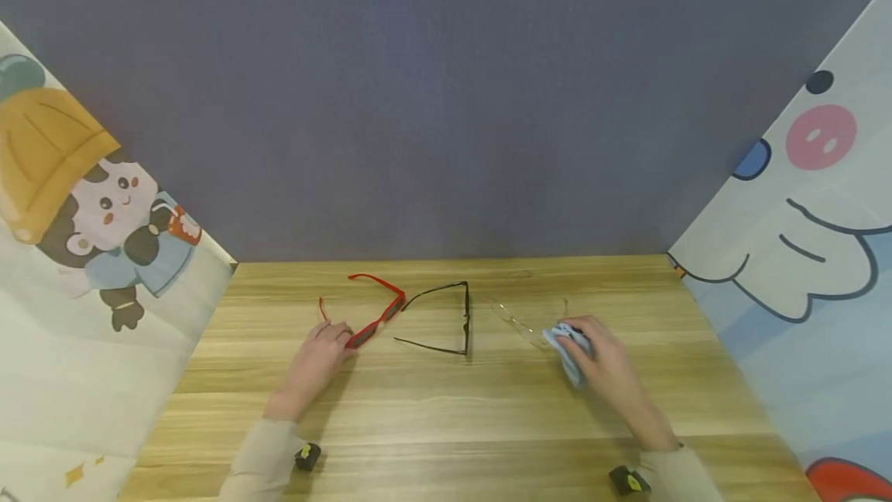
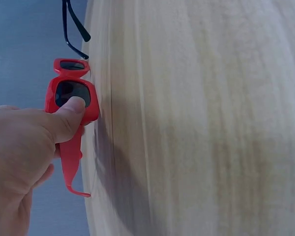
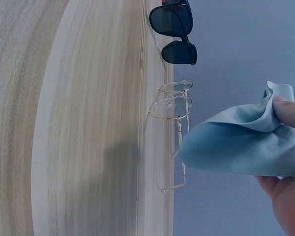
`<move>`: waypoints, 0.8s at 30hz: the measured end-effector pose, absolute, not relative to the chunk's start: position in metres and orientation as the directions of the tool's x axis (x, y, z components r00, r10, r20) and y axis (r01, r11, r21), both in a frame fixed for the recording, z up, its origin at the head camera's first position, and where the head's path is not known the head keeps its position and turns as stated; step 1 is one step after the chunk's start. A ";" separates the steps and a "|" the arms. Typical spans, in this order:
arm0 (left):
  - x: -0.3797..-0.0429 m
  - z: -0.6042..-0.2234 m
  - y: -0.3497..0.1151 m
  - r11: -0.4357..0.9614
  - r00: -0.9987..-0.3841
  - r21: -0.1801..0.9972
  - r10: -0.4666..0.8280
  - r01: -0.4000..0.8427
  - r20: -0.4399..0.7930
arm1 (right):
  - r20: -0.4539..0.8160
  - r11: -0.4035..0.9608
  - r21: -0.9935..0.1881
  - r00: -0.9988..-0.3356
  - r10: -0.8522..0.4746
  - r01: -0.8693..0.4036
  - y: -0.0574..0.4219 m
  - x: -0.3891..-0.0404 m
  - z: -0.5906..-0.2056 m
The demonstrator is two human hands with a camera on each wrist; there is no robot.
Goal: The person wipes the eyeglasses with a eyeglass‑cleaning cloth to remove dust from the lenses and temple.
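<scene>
Red sunglasses (image 1: 380, 321) are the leftmost of three pairs on the wood-grain table (image 1: 432, 424), their arms spread and pointing left, their dark lenses turned to the right. At their near end the left hand (image 1: 315, 362) pinches the frame, its thumb lying over the lens in the left wrist view; a small black block (image 1: 307, 456) shows at that sleeve's cuff. Next to the right, black sunglasses (image 1: 467, 320) rest with both arms unfolded toward the red pair, the tip of the far arm just beside the red front. Further right lie thin gold-rimmed glasses (image 1: 516, 321) with clear lenses, set at a slant, their arms reaching away to the right. Beside their near lens, the right hand (image 1: 602, 359) holds a folded light-blue cloth (image 1: 571, 372) between thumb and fingers; whether the cloth touches the rim I cannot quite tell. Another black block (image 1: 629, 480) sits by the right cuff, and rightmost is a wall panel (image 1: 753, 355) printed with a pink-nosed cartoon figure.
</scene>
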State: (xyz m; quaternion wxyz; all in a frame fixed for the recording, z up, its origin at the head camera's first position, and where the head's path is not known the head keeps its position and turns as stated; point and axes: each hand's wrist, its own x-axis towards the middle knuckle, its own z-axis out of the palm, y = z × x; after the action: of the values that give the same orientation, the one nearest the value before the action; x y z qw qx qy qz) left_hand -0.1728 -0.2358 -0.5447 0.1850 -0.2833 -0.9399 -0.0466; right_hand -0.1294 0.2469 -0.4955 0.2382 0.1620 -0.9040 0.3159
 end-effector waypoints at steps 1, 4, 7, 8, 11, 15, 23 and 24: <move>-0.173 -0.545 -0.236 0.833 -0.769 -0.020 0.520 0.553 0.373 | 0.535 0.747 -0.492 -0.832 -0.146 -0.447 0.247 -0.129 -0.496; -0.174 -0.546 -0.237 0.831 -0.772 -0.018 0.524 0.556 0.359 | 0.540 0.746 -0.483 -0.827 -0.158 -0.458 0.247 -0.130 -0.496; -0.174 -0.546 -0.237 0.831 -0.778 -0.005 0.524 0.557 0.347 | 0.543 0.744 -0.479 -0.823 -0.166 -0.466 0.247 -0.130 -0.496; -0.175 -0.545 -0.237 0.831 -0.781 -0.002 0.524 0.557 0.341 | 0.544 0.744 -0.477 -0.822 -0.167 -0.467 0.247 -0.130 -0.496; -0.175 -0.543 -0.237 0.829 -0.787 0.016 0.525 0.559 0.322 | 0.546 0.742 -0.477 -0.820 -0.169 -0.471 0.248 -0.130 -0.497; -0.176 -0.540 -0.237 0.825 -0.796 0.050 0.526 0.564 0.300 | 0.543 0.741 -0.479 -0.822 -0.170 -0.470 0.248 -0.130 -0.498; -0.176 -0.539 -0.235 0.790 -0.751 0.023 0.573 0.613 0.330 | 0.551 0.739 -0.469 -0.814 -0.183 -0.483 0.246 -0.131 -0.498; -0.176 -0.539 -0.235 0.781 -0.734 0.005 0.585 0.624 0.345 | 0.553 0.738 -0.469 -0.813 -0.183 -0.485 0.246 -0.131 -0.498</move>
State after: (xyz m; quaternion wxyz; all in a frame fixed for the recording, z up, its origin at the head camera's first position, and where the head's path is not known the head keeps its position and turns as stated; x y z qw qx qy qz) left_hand -0.1763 -0.2347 -0.5388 0.1645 -0.3254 -0.9292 -0.0601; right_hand -0.1314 0.2461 -0.4977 0.2432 0.1857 -0.9000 0.3105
